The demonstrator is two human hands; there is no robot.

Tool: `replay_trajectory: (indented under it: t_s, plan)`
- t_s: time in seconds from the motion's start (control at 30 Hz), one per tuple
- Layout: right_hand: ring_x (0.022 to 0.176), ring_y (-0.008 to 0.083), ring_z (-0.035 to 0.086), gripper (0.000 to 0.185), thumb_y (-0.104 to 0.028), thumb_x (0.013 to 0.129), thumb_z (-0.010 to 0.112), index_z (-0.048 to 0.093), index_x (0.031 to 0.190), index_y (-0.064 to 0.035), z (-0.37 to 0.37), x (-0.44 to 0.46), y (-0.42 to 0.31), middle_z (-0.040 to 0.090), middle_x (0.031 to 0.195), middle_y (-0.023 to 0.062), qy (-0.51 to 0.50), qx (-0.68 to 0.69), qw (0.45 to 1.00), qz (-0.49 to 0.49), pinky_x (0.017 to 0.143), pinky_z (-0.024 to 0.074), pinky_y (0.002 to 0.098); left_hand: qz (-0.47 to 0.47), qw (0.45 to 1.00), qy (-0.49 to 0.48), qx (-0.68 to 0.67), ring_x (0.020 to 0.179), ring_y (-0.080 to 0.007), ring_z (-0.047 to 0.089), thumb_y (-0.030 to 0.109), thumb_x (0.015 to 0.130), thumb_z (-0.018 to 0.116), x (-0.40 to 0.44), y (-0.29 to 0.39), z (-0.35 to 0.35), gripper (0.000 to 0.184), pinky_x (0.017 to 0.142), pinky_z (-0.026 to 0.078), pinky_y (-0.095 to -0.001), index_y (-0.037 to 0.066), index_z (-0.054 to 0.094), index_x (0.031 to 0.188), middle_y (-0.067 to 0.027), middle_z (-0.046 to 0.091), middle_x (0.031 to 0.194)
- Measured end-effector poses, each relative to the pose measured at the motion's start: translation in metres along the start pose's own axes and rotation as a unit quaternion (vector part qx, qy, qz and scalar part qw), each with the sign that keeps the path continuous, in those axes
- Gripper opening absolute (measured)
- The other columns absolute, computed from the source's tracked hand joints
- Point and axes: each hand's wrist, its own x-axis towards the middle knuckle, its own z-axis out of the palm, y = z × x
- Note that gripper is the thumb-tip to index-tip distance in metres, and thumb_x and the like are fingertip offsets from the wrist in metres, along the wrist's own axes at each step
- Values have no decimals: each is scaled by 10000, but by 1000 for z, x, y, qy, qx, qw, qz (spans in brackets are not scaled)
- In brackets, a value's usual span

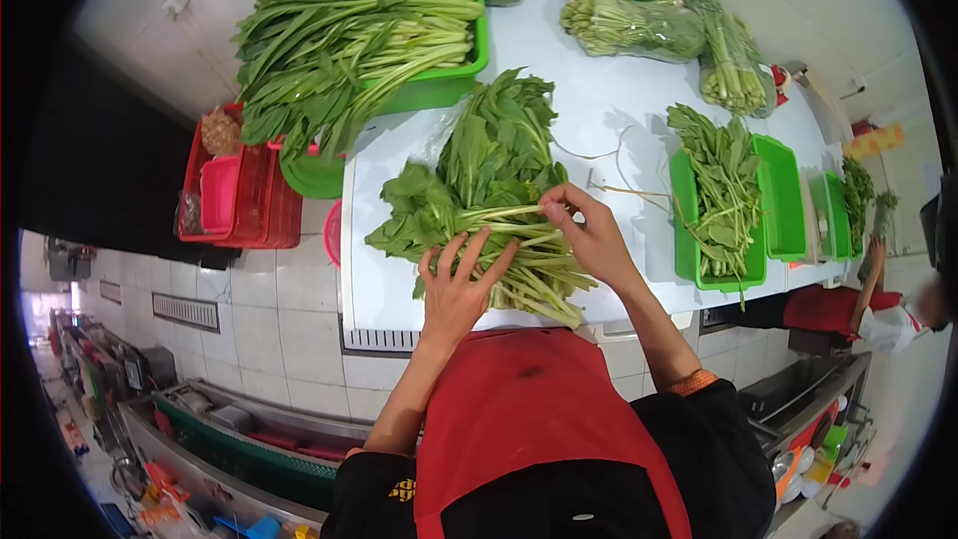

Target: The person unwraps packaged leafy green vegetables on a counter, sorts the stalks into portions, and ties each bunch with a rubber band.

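A heap of leafy greens lies on the white table in front of me, with its pale stalks pointing toward the near edge and right. My left hand rests over the near bunch, its fingers spread across the stalks and lower leaves. Thumb and forefinger of my right hand pinch the end of a pale green stalk that reaches left toward the leaves. The other fingers of that hand are curled, and part of the grip is hidden.
A green crate piled with long-stemmed greens stands back left. Bagged vegetables lie at the back. On the right are a green basket of greens and more green baskets. A red crate stands left; a co-worker is far right.
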Motion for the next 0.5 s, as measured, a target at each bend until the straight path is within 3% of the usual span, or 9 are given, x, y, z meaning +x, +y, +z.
replay_trajectory:
  t_s: [0.03, 0.1, 0.2, 0.23, 0.3, 0.33, 0.37, 0.43, 0.5]
  plan:
    - [841, 195, 604, 229, -232, 1006, 572, 611, 1053, -11, -3, 1, 3, 661, 928, 88, 36, 47, 998, 23, 773, 477, 313, -9, 1000, -22, -10, 1313, -247, 382, 5, 751, 646, 7, 1, -1, 657, 1051, 293, -508, 361, 638, 1303, -9, 484, 1410]
    - [827, 154, 566, 255, -256, 1032, 530, 595, 1036, -10, -10, -3, 11, 634, 891, 54, 89, -11, 996, -24, 775, 473, 299, -6, 1000, -16, -25, 1288, -274, 391, 11, 723, 645, 10, 1, 3, 676, 1063, 287, -514, 335, 626, 1317, -17, 485, 1406]
    - [750, 128, 502, 271, -284, 1066, 451, 555, 1009, -41, -24, -10, 16, 515, 792, 7, 193, 154, 969, 21, 729, 457, 281, -51, 997, -36, -50, 1226, -342, 401, 2, 682, 633, 2, 0, 6, 631, 1033, 306, -518, 239, 647, 1267, -35, 477, 1400]
    - [750, 128, 502, 271, -284, 1066, 451, 555, 1009, -41, -30, -12, 17, 515, 792, 7, 201, 154, 967, 24, 729, 457, 281, -43, 997, -39, -54, 1226, -342, 401, 2, 682, 633, 2, 0, 6, 631, 1033, 306, -518, 239, 647, 1267, -35, 477, 1400]
    - [686, 114, 428, 242, -284, 1075, 412, 506, 970, -88, -48, -20, 15, 389, 730, -34, 206, 472, 856, 49, 696, 432, 270, -54, 996, -36, -63, 1230, -343, 398, -10, 672, 622, 3, 0, 5, 623, 1019, 317, -510, 227, 659, 1246, -44, 480, 1395]
    - [650, 94, 348, 238, -297, 1081, 388, 455, 931, -124, -56, -23, 8, 286, 711, -50, 222, 493, 839, 56, 623, 384, 274, -63, 995, -47, -61, 1224, -345, 399, -14, 665, 617, 3, 1, 4, 623, 1030, 316, -501, 224, 667, 1239, -46, 483, 1395]
    - [650, 94, 348, 238, -297, 1081, 388, 455, 931, -124, -65, -26, 15, 286, 711, -50, 236, 486, 840, 52, 623, 384, 274, -51, 995, -44, -72, 1224, -345, 399, -14, 665, 617, 2, 1, 6, 623, 1030, 316, -501, 224, 667, 1239, -46, 483, 1395]
    - [643, 91, 321, 262, -314, 1084, 376, 447, 914, -129, -93, -33, 31, 298, 715, -53, 258, 562, 786, -9, 570, 325, 288, -67, 995, -61, -40, 1254, -303, 396, 48, 714, 654, -1, 0, 11, 613, 1027, 296, -522, 295, 645, 1274, -19, 475, 1416]
    - [627, 95, 296, 275, -323, 1082, 388, 436, 891, -130, -126, -40, 28, 290, 711, -48, 330, 544, 771, -37, 551, 290, 287, -41, 994, -36, -95, 1252, -309, 404, 38, 703, 666, 4, 2, 5, 566, 1039, 301, -516, 265, 674, 1221, -26, 496, 1387]
